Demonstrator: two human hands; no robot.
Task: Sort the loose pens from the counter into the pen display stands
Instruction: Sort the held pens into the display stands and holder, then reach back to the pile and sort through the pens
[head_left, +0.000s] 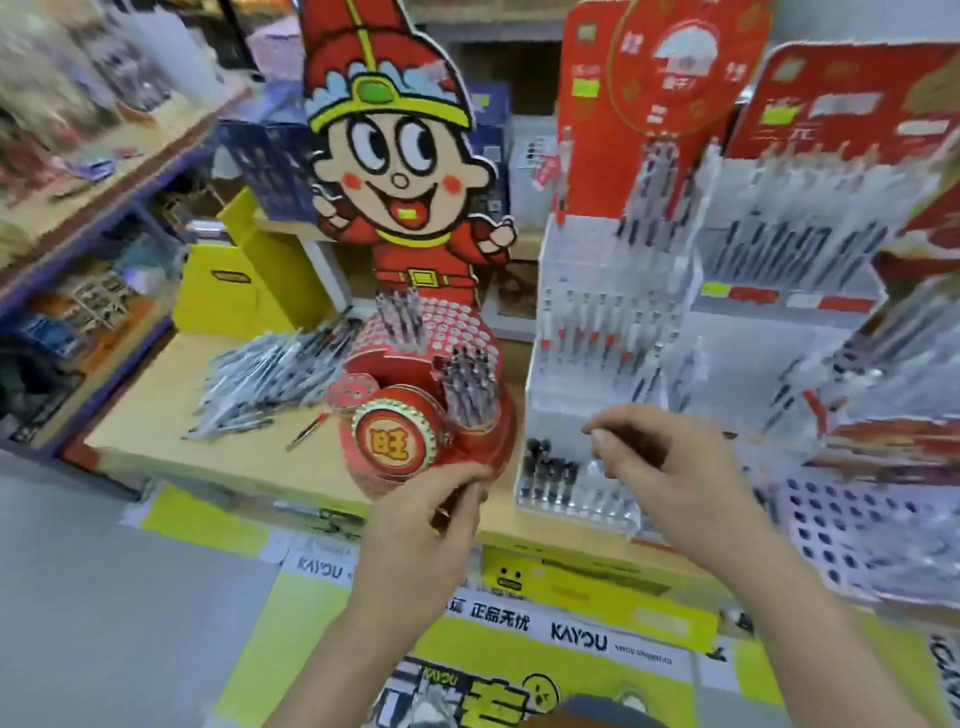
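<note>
Upper left: a purple-edged wooden shelf (111, 169) carrying mixed merchandise, too blurred to identify. Beneath it, a lower tier holds orange and blue packets (78, 322). Middle left: a yellow cardboard box (244, 291) bearing a small dark label. Above it, upper centre: stacked dark blue printed boxes (270, 156). Lower left: grey floor (104, 597). Bottom centre: a yellow-and-white printed banner (576, 636) lettered "KAYOU", with black Chinese characters beside the lettering. Just above the banner: a small yellow box (571, 577) showing a black face.
</note>
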